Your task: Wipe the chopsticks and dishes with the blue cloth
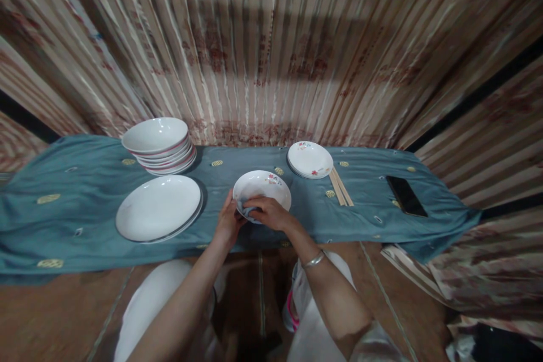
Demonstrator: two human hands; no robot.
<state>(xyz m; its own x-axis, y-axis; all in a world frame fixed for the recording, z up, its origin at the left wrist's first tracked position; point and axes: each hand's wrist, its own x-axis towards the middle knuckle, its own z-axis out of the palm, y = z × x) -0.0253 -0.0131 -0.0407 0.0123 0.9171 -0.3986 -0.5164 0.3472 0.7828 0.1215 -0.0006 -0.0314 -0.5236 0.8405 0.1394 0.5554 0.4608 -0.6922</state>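
Pleated curtains (263,39) with dark red prints hung behind a long tabletop (367,175), which was covered in blue-green fabric with yellow motifs. Near its front edge, the floral dish (258,184) sat between the two hands, tilted slightly; whether its base touched the fabric could not be told. The left hand (229,218) gripped the dish by its left rim. From the lower right, the right hand (269,212) reached over the near rim, its fingers closed on a grey-blue cloth (246,210) against the inside of the dish. To the left of the hands stood a stack of bowls (159,144), with large white plates (159,208) in front of it. To the right were small floral plates (310,159), chopsticks (341,188) just beside them, and, farther off, a black phone (406,196).
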